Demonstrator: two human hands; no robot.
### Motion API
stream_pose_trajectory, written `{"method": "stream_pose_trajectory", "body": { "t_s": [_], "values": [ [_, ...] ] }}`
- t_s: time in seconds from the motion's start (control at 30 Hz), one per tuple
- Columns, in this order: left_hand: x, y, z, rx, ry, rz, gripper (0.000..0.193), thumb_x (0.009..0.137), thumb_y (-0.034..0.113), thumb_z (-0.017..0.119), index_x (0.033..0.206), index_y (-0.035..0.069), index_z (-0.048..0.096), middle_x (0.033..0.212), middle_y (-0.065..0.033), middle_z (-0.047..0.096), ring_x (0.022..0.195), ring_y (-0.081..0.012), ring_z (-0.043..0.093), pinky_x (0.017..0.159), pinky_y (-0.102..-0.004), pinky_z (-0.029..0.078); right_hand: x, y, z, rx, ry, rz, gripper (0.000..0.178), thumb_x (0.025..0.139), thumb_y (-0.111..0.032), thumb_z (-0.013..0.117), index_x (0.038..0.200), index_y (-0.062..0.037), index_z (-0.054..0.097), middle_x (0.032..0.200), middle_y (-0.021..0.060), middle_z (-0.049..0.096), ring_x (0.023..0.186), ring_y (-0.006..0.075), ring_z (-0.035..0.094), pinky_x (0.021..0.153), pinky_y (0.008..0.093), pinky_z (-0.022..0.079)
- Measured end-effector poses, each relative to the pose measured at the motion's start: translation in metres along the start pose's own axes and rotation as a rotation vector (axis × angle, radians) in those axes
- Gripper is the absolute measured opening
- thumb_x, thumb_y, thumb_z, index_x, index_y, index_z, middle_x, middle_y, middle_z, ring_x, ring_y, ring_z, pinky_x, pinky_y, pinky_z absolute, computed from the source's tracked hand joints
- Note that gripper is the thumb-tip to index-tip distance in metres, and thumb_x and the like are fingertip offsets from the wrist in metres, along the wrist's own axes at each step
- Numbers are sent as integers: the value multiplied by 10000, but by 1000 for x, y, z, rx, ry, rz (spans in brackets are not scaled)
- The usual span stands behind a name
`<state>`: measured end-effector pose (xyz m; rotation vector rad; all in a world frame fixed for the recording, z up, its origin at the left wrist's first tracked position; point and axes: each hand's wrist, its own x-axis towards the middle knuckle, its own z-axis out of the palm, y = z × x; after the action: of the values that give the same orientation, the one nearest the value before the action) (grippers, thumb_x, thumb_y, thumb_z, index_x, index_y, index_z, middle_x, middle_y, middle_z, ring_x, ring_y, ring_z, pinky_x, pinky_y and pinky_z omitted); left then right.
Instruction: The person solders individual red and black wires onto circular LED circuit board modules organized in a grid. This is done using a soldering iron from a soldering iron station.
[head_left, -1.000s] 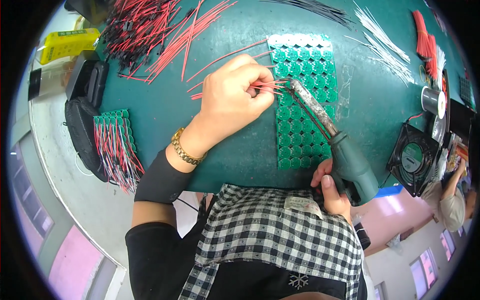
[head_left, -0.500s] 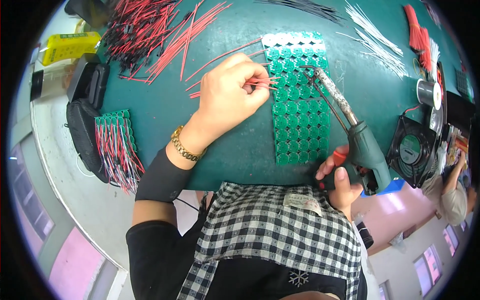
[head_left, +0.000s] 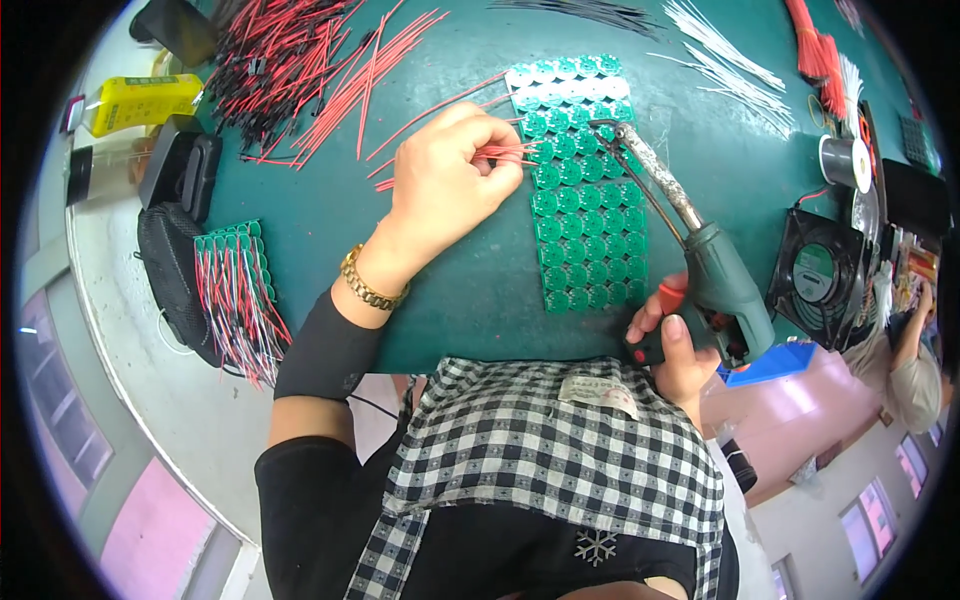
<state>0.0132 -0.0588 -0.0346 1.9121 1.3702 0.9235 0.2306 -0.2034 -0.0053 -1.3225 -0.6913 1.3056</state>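
My left hand (head_left: 448, 170) pinches a few red wires (head_left: 510, 151) at the left edge of a green panel of small round circuit boards (head_left: 590, 235). Their ends poke out past my fingertips over the panel. Other red wires lie beside that hand, some reaching the panel's upper left edge. My right hand (head_left: 682, 352) is wrapped around the grip of a green soldering gun (head_left: 722, 275) with an orange-red trigger. Its dark bent tip hangs over the panel's upper part, to the right of my left fingertips. Whether the tip touches the panel I cannot tell.
A pile of red and black wires (head_left: 280, 75) lies far left, near a yellow bottle (head_left: 150, 103). A wired board panel (head_left: 238, 290) sits at the left edge. White wires (head_left: 730, 70), a solder spool (head_left: 846, 163) and a black fan (head_left: 818, 272) are on the right. Another person (head_left: 912, 375) is beyond.
The whole view has shifted slightly, so the panel and the things at right appear a little farther left and up. Both hands keep their grips and nearly the same places at the panel.
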Motion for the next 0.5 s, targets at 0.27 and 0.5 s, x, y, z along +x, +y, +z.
{"method": "stream_pose_trajectory", "body": {
  "t_s": [0.27, 0.5],
  "values": [
    [0, -4, -18, 76, 80, 325, 119, 829, -2, 617, 939, 36, 642, 840, -91, 603, 702, -179, 619, 596, -287, 489, 2, 4, -13, -59, -169, 9, 445, 811, -158, 628, 1169, 41, 455, 813, 103, 543, 697, 181, 544, 580, 321, 487],
    [-32, 15, -3, -140, 115, 10, 158, 792, 7, 665, 948, 29, 654, 737, -73, 644, 604, -124, 613, 534, -252, 478, -7, 12, -16, -110, -233, -5, 308, 819, -69, 613, 1103, 0, 516, 749, 61, 566, 624, 136, 536, 574, 287, 466]
  ]
}}
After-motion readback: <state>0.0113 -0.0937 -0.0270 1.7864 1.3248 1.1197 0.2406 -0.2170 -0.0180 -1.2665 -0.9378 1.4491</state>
